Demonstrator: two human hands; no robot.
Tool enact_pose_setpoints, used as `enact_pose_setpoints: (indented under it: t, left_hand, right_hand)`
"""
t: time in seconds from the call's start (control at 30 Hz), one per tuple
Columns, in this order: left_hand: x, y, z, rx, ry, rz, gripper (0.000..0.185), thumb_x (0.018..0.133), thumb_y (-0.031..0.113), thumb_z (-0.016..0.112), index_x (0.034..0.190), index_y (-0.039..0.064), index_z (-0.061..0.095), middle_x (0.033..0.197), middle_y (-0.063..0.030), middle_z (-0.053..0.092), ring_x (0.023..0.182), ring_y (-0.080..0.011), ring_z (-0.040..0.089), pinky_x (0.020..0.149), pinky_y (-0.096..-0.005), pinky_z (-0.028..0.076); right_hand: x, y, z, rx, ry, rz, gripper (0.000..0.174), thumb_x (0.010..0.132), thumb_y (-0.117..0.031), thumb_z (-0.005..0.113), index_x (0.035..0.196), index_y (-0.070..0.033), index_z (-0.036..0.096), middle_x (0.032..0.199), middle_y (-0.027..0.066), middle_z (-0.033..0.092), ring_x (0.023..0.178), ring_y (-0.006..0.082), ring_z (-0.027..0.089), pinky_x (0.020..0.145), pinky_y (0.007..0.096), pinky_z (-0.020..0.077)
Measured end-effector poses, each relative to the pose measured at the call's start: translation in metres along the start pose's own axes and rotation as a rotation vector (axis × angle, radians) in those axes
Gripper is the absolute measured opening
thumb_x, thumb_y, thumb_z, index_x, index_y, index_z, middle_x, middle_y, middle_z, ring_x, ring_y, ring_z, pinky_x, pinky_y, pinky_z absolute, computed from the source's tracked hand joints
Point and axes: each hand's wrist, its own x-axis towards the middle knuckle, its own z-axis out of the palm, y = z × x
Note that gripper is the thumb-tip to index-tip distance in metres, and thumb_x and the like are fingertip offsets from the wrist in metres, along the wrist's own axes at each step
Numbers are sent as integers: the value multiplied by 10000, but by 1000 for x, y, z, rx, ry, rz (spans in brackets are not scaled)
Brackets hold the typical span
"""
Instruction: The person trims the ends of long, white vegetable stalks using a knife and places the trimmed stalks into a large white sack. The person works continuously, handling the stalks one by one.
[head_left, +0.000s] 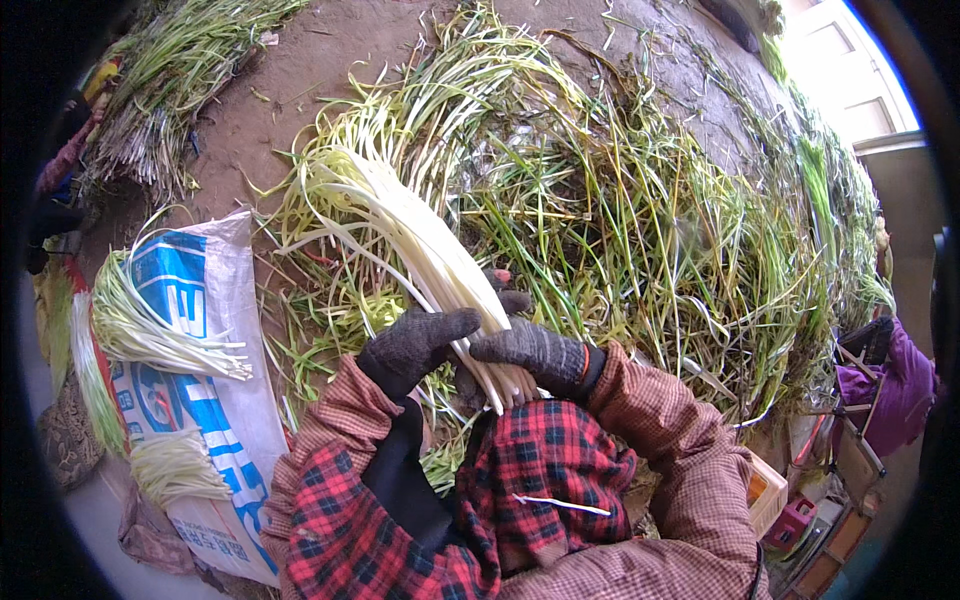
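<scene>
A thick bundle of pale, yellowish-white chive-like stalks (427, 232) slants across the middle of the view. Its leafy tops droop away from me at the upper left, and the cut-looking white ends point towards my lap. My left hand (421, 343), in a dark grey knit glove, grips the lower bundle from the left, thumb across the stalks. From the other side my right hand (534, 355), in a striped grey glove, closes around the same part. Some fingers are hidden behind the stalks. Under the ends is a red-and-black plaid cloth (555, 457) with one loose white stalk (562, 504).
A large heap of loose green leaves (637, 225) spreads ahead and right. At left, a white-and-blue woven sack (232, 300) bears two smaller bunches, one curved (165, 322), one short (180, 465). A co-worker's arm (64, 161) shows far left. Purple cloth (892, 390) hangs over a chair at right.
</scene>
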Motion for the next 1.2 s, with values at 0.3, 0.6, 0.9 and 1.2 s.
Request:
enact_pose_setpoints:
  t: [0.3,0.6,0.9,1.2]
  left_hand:
    - [-1,-8,4,-52,75,-21,610,717,223,655,1181,-37,356,1052,-193,527,964,-286,537,828,-388,456]
    - [-7,-5,18,133,128,7,503,719,174,643,1116,-50,430,989,-164,561,922,-247,554,809,-345,463]
    - [-10,-18,-1,52,47,-53,558,737,148,633,1175,-55,356,1093,-184,504,1007,-247,510,842,-340,453]
    - [-6,3,12,-161,117,140,687,733,346,630,1243,40,287,1028,-161,527,925,-243,540,815,-372,445]
  right_hand:
    - [-21,0,4,-61,-2,-25,471,748,-222,623,1125,-9,439,939,97,555,852,164,538,761,292,447]
    - [-19,-11,0,38,-130,-48,427,717,-225,646,1046,-6,486,873,89,559,808,161,543,724,294,461]
    - [-15,-5,17,311,-135,-16,301,736,-147,594,962,11,474,725,111,562,629,219,567,557,320,475]
    - [-19,-19,20,27,-134,13,218,757,-128,608,908,-1,515,653,63,559,562,137,547,492,255,453]
